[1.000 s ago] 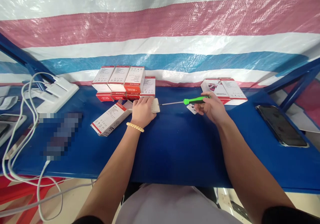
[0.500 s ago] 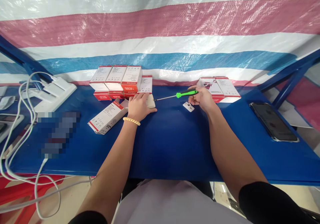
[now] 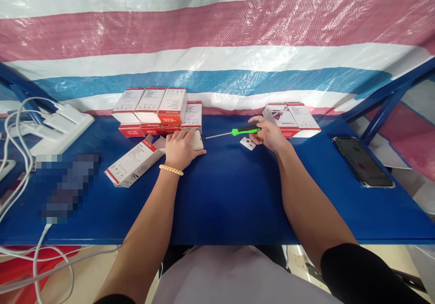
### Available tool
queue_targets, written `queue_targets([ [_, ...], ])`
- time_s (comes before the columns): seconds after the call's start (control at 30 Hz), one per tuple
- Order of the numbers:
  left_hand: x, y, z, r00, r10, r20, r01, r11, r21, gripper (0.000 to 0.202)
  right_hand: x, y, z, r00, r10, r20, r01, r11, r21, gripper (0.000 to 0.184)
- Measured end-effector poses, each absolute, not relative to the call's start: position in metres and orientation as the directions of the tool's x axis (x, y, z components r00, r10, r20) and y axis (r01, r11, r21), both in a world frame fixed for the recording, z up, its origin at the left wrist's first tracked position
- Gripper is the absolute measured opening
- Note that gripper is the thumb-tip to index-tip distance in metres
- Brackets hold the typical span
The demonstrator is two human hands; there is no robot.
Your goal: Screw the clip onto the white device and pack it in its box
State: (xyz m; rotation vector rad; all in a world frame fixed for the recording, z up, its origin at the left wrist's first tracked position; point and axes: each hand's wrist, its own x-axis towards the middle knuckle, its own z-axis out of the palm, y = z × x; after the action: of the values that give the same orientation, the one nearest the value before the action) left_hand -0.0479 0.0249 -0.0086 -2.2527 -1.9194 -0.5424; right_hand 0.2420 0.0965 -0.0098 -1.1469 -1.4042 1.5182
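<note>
My left hand (image 3: pixel 181 147) is closed around a small white plastic casing (image 3: pixel 197 141) and holds it on the blue table (image 3: pixel 227 195). In my right hand (image 3: pixel 267 134) is a screwdriver (image 3: pixel 243 130) with a green and black handle. Its thin shaft points left, and the tip meets the right end of the casing, where a small dark spot shows. Just below my right fingers lies a small white part (image 3: pixel 248 143) with dark openings. An opened white and red box (image 3: pixel 131 162) lies tilted to the left of my left hand.
Several detector boxes (image 3: pixel 149 104) are stacked at the back left, and more boxes (image 3: pixel 295 120) stand at the back right. A phone (image 3: pixel 363 161) lies at the right. White cables and a power strip (image 3: pixel 64 129) occupy the left side. A striped sheet (image 3: pixel 217 27) hangs behind.
The whole view has shifted slightly, so things appear a little further left. Both hands keep their holds, and the screwdriver tip stays at the casing's end.
</note>
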Motion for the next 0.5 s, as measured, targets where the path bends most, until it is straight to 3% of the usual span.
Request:
queue_targets([
  [0.1,-0.0467,0.0246,-0.0101,0.139,0.924,0.356,0.973,-0.194,0.124,0.071,0.2436,0.0962,-0.0098,-0.300,0.950,-0.086,0.051,-0.074,-0.996,0.041],
  [0.3,-0.0438,0.0231,-0.0087,0.172,0.926,0.335,0.965,-0.226,0.130,0.070,0.2508,0.0953,-0.0070,-0.153,0.986,-0.067,0.365,-0.006,-0.931,0.062],
  [0.37,-0.0428,0.0231,-0.0083,0.190,0.923,0.334,0.963,-0.241,0.120,0.070,0.2519,0.0954,-0.0060,-0.178,0.980,-0.094,0.325,-0.032,-0.945,0.062],
  [0.5,-0.0412,0.0239,-0.0085,0.189,0.923,0.335,0.967,-0.235,0.101,0.069,0.2511,0.0959,-0.0056,-0.303,0.946,-0.115,0.048,-0.106,-0.993,0.041],
])
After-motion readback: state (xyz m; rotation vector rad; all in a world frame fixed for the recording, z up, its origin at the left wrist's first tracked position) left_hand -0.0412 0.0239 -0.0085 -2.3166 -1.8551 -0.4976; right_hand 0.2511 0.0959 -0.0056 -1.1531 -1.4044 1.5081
